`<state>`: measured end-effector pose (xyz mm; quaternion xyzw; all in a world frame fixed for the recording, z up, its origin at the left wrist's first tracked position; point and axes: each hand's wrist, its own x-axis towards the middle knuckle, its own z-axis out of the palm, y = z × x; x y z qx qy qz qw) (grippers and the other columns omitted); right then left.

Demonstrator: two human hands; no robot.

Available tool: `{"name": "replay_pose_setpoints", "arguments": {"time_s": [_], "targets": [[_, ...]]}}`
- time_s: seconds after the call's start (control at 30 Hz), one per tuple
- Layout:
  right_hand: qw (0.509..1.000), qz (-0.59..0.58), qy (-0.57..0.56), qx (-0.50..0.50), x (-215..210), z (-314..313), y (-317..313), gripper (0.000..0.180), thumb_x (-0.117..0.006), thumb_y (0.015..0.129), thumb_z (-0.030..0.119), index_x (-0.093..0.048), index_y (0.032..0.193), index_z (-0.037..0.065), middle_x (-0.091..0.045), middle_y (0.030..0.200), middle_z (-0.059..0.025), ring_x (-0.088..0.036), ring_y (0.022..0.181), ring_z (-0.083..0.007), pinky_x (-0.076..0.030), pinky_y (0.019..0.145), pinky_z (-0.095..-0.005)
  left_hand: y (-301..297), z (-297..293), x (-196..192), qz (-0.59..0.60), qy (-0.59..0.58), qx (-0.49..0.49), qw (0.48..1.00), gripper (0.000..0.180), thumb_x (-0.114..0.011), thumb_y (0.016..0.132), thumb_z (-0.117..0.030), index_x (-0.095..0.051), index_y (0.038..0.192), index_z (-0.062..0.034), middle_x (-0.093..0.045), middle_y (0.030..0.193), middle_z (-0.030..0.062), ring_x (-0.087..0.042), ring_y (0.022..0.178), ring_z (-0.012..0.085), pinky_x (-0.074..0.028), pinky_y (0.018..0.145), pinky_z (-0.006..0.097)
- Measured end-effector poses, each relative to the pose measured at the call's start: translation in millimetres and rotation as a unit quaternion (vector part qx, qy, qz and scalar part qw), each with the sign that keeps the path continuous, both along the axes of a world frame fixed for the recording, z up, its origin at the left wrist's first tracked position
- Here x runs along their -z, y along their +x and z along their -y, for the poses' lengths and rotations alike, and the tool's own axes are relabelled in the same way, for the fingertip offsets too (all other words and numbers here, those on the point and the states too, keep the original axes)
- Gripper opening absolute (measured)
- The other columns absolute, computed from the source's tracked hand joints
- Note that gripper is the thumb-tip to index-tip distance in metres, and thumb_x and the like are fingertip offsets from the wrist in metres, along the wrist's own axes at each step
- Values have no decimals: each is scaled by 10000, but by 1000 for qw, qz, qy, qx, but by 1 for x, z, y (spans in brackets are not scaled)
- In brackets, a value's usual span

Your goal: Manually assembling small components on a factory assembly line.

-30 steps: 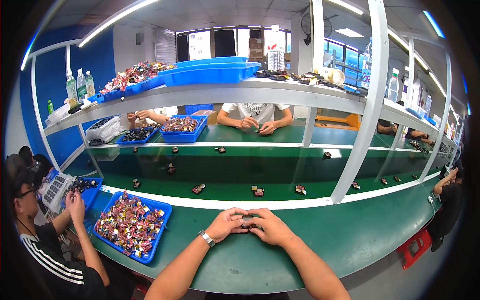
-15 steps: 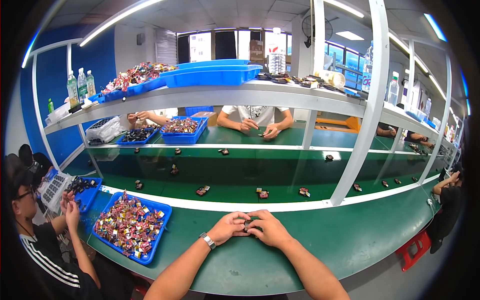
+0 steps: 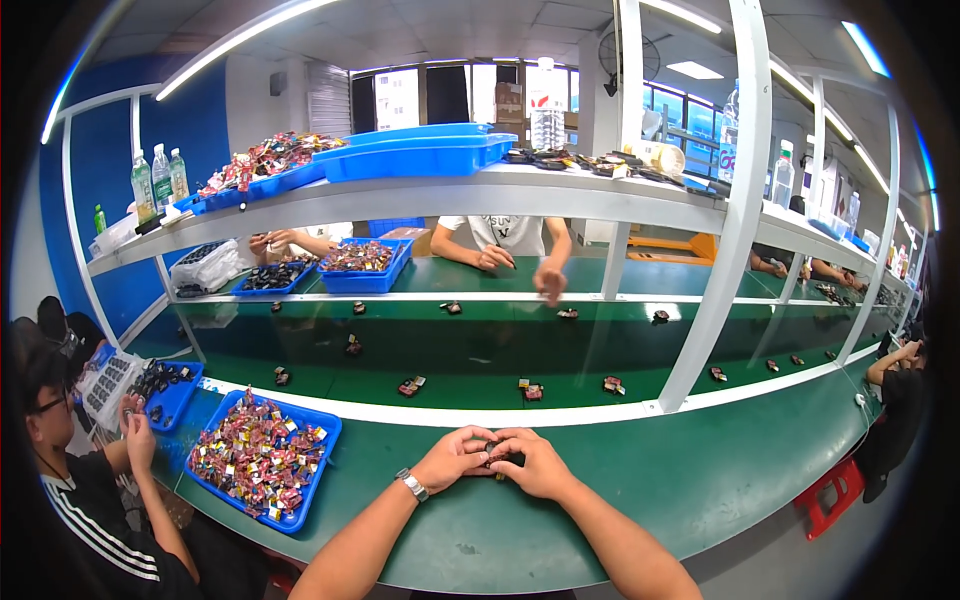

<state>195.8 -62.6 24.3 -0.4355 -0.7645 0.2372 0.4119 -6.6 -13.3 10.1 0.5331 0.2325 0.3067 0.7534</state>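
Above the near green tabletop my left hand [image 3: 452, 463] and my right hand [image 3: 532, 466] meet, fingers curled in toward each other. Both pinch one small dark part [image 3: 491, 456], mostly hidden behind the fingers and thumbs. A fleck of yellow shows just under it, too small to make out. To the left of my forearm sits a blue tray [image 3: 334, 437] heaped with small red circuit pieces [image 3: 258, 450] bearing yellow and white bits.
A green belt [image 3: 460, 345] beyond a white rail carries several small dark-and-red assemblies [image 3: 531, 391]. A white upright post [image 3: 710, 290] supports a shelf [image 3: 440, 197] with blue trays. At left sits a co-worker [image 3: 100, 490]; another person's hand [image 3: 549, 283] reaches over opposite.
My fingers have shifted slightly around the dark part, and a yellow fleck now shows below it. The person opposite has reached one hand forward, and another assembly appears on the belt there.
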Motion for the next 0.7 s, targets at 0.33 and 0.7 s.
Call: {"name": "replay_pose_setpoints", "arguments": {"time_s": [0.33,0.7], "targets": [[999,-27,-5,22,3,1,-1,124,-723,807,147,-739,905,73,-653,1166,-94,-592,1114,-273,-479,946,-373,-1,0,-2,17,-6,5,1000,258,-523,956,0,-479,1206,-39,-625,1133,117,-630,1073,214,-533,967,393],[998,-29,-17,44,6,0,-5,141,-721,811,163,-747,921,79,-666,1135,-85,-602,1092,-270,-486,931,-371,2,2,0,-31,13,-44,998,238,-520,964,-18,-491,1199,-44,-644,1121,114,-641,1052,201,-556,923,377]]}}
